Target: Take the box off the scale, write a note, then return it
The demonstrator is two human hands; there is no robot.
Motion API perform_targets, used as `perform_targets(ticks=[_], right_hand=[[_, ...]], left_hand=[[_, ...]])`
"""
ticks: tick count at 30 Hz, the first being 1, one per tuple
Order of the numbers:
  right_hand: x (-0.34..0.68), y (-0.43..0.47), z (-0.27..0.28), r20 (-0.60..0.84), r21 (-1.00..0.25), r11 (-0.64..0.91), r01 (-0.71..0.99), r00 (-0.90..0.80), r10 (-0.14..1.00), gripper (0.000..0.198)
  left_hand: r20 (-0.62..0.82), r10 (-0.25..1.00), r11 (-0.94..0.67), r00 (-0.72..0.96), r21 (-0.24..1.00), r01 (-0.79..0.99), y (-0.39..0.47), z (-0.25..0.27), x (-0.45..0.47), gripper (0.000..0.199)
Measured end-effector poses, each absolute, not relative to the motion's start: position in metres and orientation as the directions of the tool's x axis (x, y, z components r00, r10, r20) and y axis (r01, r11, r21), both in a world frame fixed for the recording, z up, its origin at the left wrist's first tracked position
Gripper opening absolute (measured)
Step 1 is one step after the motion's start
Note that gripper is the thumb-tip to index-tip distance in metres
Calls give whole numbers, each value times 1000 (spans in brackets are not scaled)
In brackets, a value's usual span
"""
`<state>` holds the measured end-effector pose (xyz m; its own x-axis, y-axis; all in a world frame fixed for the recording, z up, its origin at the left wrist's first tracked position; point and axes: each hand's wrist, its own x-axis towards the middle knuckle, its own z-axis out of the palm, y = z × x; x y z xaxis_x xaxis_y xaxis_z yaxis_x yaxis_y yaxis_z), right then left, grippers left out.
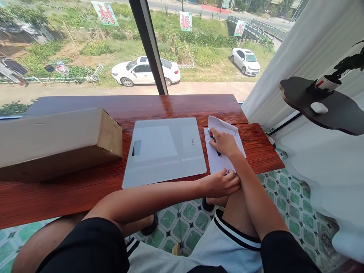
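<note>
Black sleeve (88,246) below, left hand (220,183) crowds paper's (215,160) near edge.

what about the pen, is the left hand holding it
No, the right hand holds the pen over the paper, while the left hand is near the paper's lower edge.

on the table (68,194), a box (51,142) sits left, a flat panel (166,165) mid, papers (216,162) right, a pen (218,153) over them; cars (139,71) stand beyond the window post (150,45).

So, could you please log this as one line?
right hand: pen, over paper; left hand: paper's near edge; white slab: left of paper; box: far left
</note>
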<state>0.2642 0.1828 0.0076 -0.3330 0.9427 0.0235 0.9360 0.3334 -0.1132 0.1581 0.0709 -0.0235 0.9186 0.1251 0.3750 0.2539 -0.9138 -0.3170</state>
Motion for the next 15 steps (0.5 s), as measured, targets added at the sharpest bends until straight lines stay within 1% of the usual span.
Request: perform_targets(ticks=[2,4,5,7,9,10,11,13,15], right_hand=[[267,184,8,43,-137,353,926,-350,936,23],[270,186,9,86,-220,376,900,-366,927,27],[272,187,10,117,-292,386,875,-368,922,28],[274,189,13,197,-491,396,776,-345,918,27],[274,192,15,247,-713,382,588,-300,921,26],[273,193,16,259,-798,365,479,-273,926,25],[273,194,16,265,-858,346,380,-251,931,24],[272,196,17,272,-912,322,255,-213,938,24],[272,198,16,298,-914,330,235,-163,941,32]], left_hand=[[370,129,-913,920,-319,256,71,-24,158,17],[367,132,-909,921,-326,260,71,-24,158,19],[365,133,-908,922,-329,261,71,-24,158,20],[369,134,-905,920,-332,265,71,-24,158,22],[380,139,-903,915,-331,274,70,-24,158,24],[384,140,-901,913,-332,278,70,-23,158,25],[385,142,-899,912,-336,282,70,-23,158,25],[389,144,-891,910,-349,290,70,-23,158,26],[403,143,-884,904,-359,300,70,-23,158,26]])
